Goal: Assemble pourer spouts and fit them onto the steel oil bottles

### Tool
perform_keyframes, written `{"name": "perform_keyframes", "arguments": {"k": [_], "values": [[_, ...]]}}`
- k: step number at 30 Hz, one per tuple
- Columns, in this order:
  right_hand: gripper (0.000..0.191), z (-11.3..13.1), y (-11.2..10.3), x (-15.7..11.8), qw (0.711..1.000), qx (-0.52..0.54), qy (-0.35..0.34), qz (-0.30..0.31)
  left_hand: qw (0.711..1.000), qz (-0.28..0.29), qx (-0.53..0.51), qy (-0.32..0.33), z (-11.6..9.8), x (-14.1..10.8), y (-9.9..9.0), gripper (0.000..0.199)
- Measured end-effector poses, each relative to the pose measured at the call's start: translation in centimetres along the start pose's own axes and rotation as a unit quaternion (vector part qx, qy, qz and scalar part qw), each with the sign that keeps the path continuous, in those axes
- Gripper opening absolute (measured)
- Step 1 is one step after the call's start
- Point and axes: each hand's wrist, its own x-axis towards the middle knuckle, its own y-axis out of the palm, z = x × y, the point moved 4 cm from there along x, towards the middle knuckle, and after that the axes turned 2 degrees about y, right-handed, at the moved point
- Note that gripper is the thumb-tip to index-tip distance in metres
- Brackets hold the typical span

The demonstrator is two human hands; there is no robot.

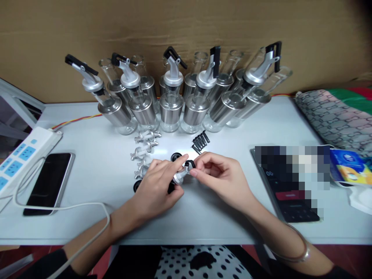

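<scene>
My left hand (158, 184) is closed round a silver pourer spout (179, 177) low over the white table. My right hand (222, 174) pinches at the black lever (191, 164) on top of that spout, its thumb and forefinger together. Left of my left hand, several loose silver spouts (143, 150) lie in a column, with a black round part (136, 186) near them. Another black round part (176, 157) sits just beyond my fingers. Small black levers (201, 142) lie in a row beyond my right hand.
Glass bottles with steel sleeves (171, 108) stand along the back, the front ones topped by spouts. A phone (49, 182) and power strip (17, 159) lie left, a cable crossing my left forearm. A dark, partly blurred device (293, 193) and blue-yellow packet (350, 164) lie right.
</scene>
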Motion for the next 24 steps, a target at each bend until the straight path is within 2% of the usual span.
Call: {"name": "perform_keyframes", "arguments": {"k": [6,11,24], "values": [[0.020,-0.17,0.13,0.01,1.000,-0.001,-0.001,0.026,1.000,-0.006,0.000,0.017,0.02,-0.05,0.04,0.056],[0.017,-0.33,0.14,0.05,0.999,-0.012,0.000,0.032,1.000,-0.013,0.006,0.007,0.25,-0.16,0.10,0.049],[0.019,-0.43,0.20,0.00,0.999,0.015,0.034,0.025,1.000,-0.008,0.009,-0.006,0.31,-0.14,0.17,0.054]]}}
